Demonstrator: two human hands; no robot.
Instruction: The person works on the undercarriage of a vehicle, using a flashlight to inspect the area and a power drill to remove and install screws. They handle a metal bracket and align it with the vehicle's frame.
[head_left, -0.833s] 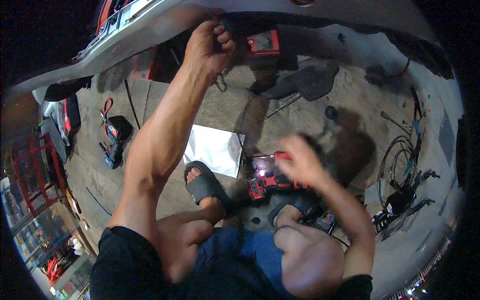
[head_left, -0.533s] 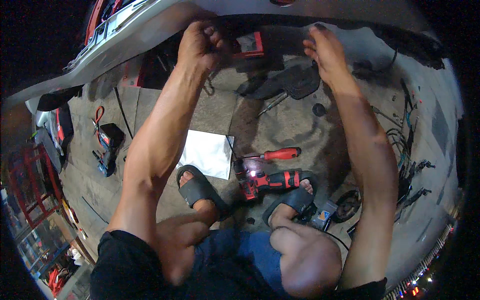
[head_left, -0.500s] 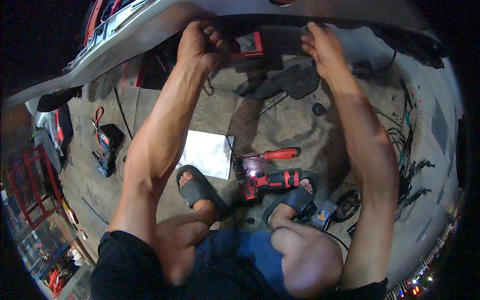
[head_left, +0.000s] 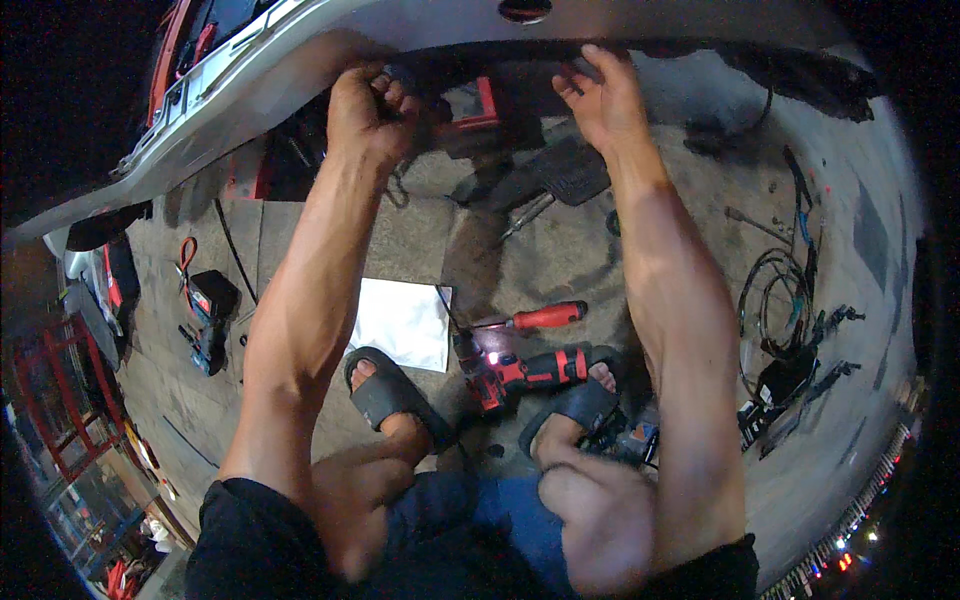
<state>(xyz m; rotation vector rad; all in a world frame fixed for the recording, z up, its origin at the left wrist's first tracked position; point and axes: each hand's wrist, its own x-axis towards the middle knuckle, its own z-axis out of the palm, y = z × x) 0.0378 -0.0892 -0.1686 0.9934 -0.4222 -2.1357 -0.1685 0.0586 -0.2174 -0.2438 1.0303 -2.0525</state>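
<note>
A large white curved panel (head_left: 430, 25), which looks like a vehicle bumper, spans the top of the view with a dark lower edge. My left hand (head_left: 370, 110) is raised to that edge on the left. Its fingers are curled in, and what they grip is hidden. Further right, my right hand (head_left: 607, 100) reaches up to the same edge with its fingers apart and half bent. Nothing shows in its palm. On the floor between my arms lie a cordless drill (head_left: 530, 372) with its light on and a red-handled screwdriver (head_left: 550, 314).
By my left foot a white sheet (head_left: 402, 325) lies flat. A dark flat part (head_left: 575, 172) rests under the panel, near a red-edged box (head_left: 480, 105). Coiled cables (head_left: 775, 285) lie at the right, another power tool (head_left: 208, 310) at the left, and a red rack (head_left: 65, 390) stands beyond.
The panel and both hands have shifted slightly left in the view. My right forearm has swung inward, uncovering more of the coiled cables. Finger poses look much the same.
</note>
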